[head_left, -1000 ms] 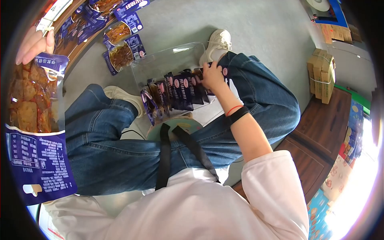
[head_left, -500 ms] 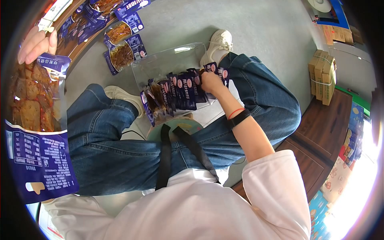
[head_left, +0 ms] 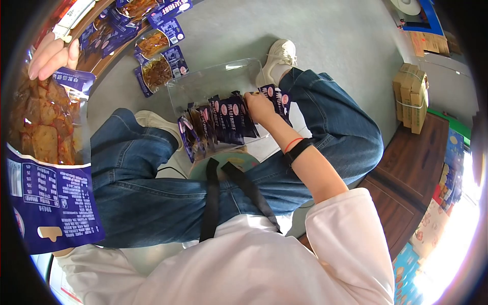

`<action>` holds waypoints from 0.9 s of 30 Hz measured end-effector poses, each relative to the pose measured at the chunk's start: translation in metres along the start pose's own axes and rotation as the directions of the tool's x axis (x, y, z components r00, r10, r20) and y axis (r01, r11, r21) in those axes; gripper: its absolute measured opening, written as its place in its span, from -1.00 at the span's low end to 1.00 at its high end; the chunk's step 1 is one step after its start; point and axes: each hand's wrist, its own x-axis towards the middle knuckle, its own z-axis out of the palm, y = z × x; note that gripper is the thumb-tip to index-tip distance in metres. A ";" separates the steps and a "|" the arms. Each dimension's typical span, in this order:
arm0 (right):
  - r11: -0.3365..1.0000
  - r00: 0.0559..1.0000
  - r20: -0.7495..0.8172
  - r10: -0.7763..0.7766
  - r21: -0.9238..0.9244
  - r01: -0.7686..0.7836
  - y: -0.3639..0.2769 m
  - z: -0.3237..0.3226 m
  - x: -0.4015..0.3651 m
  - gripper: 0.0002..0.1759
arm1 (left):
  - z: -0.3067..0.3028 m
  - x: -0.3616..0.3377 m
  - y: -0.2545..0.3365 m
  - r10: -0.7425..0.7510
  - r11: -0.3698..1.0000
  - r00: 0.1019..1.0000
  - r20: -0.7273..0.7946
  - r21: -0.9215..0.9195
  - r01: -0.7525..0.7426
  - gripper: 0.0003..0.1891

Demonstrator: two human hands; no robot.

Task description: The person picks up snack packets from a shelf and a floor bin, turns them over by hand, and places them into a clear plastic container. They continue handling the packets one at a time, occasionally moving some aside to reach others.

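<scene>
My left hand (head_left: 53,58) is closed on the edge of a large blue food packet (head_left: 48,195) close to the camera at the left. A clear window in that packet shows reddish-brown pieces of food. My right hand (head_left: 259,107) reaches into a clear plastic bin (head_left: 216,73) between my legs, its fingers closed at the top of a dark blue food packet (head_left: 246,124). Several similar packets (head_left: 221,122) stand on edge in a row to its left. More packets (head_left: 277,104) lean on its right side. My fingertips are partly hidden.
Two blue packets (head_left: 156,71) lie on the grey floor beyond the bin, near a wooden shelf holding more packets (head_left: 109,33). Tied cartons (head_left: 410,99) stand by a dark wooden cabinet (head_left: 406,168) at the right. A green round stool (head_left: 244,161) is below the bin.
My right hand has moved a little left within the bin, and the packets there have shifted left, opening a gap beside the right-hand packets. The left hand keeps its packet.
</scene>
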 end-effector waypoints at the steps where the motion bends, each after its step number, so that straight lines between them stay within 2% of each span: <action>1: 0.989 0.989 -0.084 -0.120 -0.100 0.112 0.003 0.000 0.004 -0.77 | -0.003 0.002 0.000 -0.008 1.000 0.999 0.052 -0.010 0.009 -0.64; 2: 0.956 0.958 -0.153 -0.243 -0.207 0.209 0.006 0.001 0.007 -0.72 | -0.011 0.000 0.005 -0.010 1.000 0.999 0.053 -0.009 0.011 -0.64; 3: 0.956 0.958 -0.156 -0.242 -0.208 0.208 0.007 0.000 0.009 -0.72 | -0.014 0.000 0.008 -0.020 1.000 0.998 0.064 -0.005 0.021 -0.64; 5: 0.814 0.944 -0.147 -0.296 -0.556 0.168 0.007 -0.005 0.010 -0.68 | -0.018 -0.003 0.011 -0.031 1.000 0.997 0.077 0.001 0.031 -0.65; 7: 0.823 0.961 -0.137 -0.241 -0.553 0.128 0.014 0.002 0.022 -0.69 | -0.020 -0.010 0.012 0.002 0.999 1.000 0.020 -0.034 -0.002 -0.67; 9: 0.830 0.974 -0.124 -0.189 -0.551 0.090 0.015 -0.002 0.024 -0.70 | -0.024 -0.007 0.011 -0.001 1.000 0.998 0.068 -0.009 0.002 -0.68; 11: 0.732 0.974 0.121 -0.191 -0.644 0.224 0.005 -0.022 0.016 -0.76 | -0.020 -0.006 0.009 -0.004 1.000 0.994 0.111 0.016 0.002 -0.69; 12: 0.730 0.973 0.122 -0.195 -0.644 0.227 0.003 -0.020 0.016 -0.76 | -0.012 -0.005 0.006 0.000 1.000 0.997 0.076 0.029 -0.003 -0.69; 14: 0.943 0.988 0.148 -0.044 -0.320 0.090 -0.003 -0.013 0.017 -0.80 | -0.007 -0.005 0.005 0.008 0.999 0.999 0.039 0.041 -0.009 -0.70; 18: 0.925 0.979 0.142 -0.147 -0.331 0.187 -0.005 -0.019 0.015 -0.83 | -0.007 -0.004 0.005 0.011 0.998 0.997 0.071 0.054 -0.015 -0.72; 20: 0.938 0.965 0.206 -0.159 -0.274 0.213 -0.004 -0.037 0.015 -0.84 | -0.007 -0.004 0.005 0.019 0.998 0.997 0.074 0.066 -0.024 -0.73; 26: 0.857 0.983 0.158 -0.095 -0.490 0.162 0.031 -0.045 0.024 -0.73 | -0.010 -0.008 0.006 0.026 0.998 0.998 0.052 0.064 -0.030 -0.72; 27: 0.844 0.987 -0.007 -0.160 -0.519 0.133 0.033 -0.044 0.016 -0.68 | -0.011 -0.007 0.006 0.024 0.998 0.997 0.067 0.060 -0.028 -0.72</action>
